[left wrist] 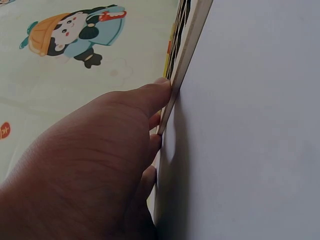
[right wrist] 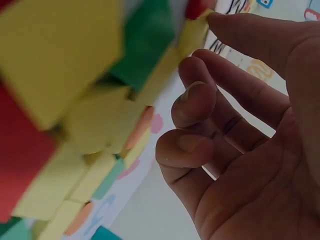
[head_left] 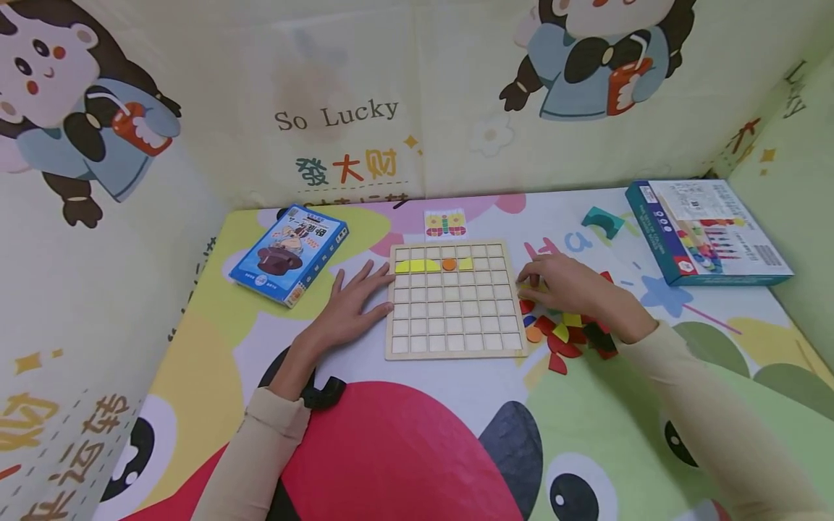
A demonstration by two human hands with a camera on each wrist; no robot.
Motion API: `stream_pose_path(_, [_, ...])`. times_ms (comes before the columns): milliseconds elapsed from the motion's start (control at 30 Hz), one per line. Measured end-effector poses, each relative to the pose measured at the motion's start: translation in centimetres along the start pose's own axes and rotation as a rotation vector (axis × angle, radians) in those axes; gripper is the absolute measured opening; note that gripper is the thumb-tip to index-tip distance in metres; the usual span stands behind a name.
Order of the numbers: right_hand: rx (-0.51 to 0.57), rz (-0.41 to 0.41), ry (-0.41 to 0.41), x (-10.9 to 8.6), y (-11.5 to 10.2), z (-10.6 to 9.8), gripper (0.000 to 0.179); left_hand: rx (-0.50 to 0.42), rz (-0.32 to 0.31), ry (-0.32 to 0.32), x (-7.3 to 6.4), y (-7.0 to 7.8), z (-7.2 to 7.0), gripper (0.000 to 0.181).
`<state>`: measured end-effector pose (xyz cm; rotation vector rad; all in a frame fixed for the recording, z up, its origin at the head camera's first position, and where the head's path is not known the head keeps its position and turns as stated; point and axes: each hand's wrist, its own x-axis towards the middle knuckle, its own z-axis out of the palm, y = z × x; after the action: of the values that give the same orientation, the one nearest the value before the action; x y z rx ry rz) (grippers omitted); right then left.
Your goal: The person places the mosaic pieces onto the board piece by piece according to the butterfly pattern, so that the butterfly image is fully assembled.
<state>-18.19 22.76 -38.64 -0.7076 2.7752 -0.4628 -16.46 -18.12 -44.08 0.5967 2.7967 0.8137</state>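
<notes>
A wooden grid board [head_left: 455, 327] lies mid-table. Along one of its upper rows sit yellow pieces [head_left: 417, 266], an orange round piece [head_left: 449, 265] and a yellow square [head_left: 465, 264]. My left hand [head_left: 352, 311] rests by the board's left side with fingers spread; in the left wrist view its thumb and fingertips touch the board's edge [left wrist: 192, 45]. Beyond the right side, my right hand [head_left: 567, 284] reaches over the near-left part of a pile of coloured pieces [head_left: 565, 349]. In the right wrist view its thumb and bent index finger pinch a small yellow piece [right wrist: 194, 35].
A card with a butterfly pattern [head_left: 446, 224] lies behind the board. To the far left is a blue box [head_left: 289, 253], and a larger teal-edged box [head_left: 710, 231] lies at the back right. A teal arch-shaped piece [head_left: 603, 221] is near it. Printed cloth walls [head_left: 456, 152] enclose the table.
</notes>
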Motion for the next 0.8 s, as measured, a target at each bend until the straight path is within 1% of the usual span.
stream_pose_path(167, [-0.016, 0.035, 0.022, -1.1, 0.3, -0.1, 0.031, 0.004, -0.002, -0.003, 0.2, 0.1, 0.1, 0.062])
stream_pose_path(300, [-0.032, 0.054, 0.024, -1.5, 0.5, -0.2, 0.033, 0.01, -0.004, -0.009, 0.2, 0.2, -0.1, 0.063])
stream_pose_path(467, [-0.02, 0.041, 0.038, -1.5, 0.7, 0.0, 0.032, 0.007, -0.005, -0.007, 0.1, 0.3, -0.2, 0.063])
stream_pose_path(600, [-0.016, 0.058, 0.036, -1.3, 0.9, 0.3, 0.034, 0.005, -0.005, -0.006, 0.1, 0.2, 0.0, 0.062])
stream_pose_path(800, [-0.022, 0.047, 0.04, -1.1, 1.0, 0.3, 0.036, -0.001, 0.0, -0.001, 0.0, 0.0, 0.0, 0.062])
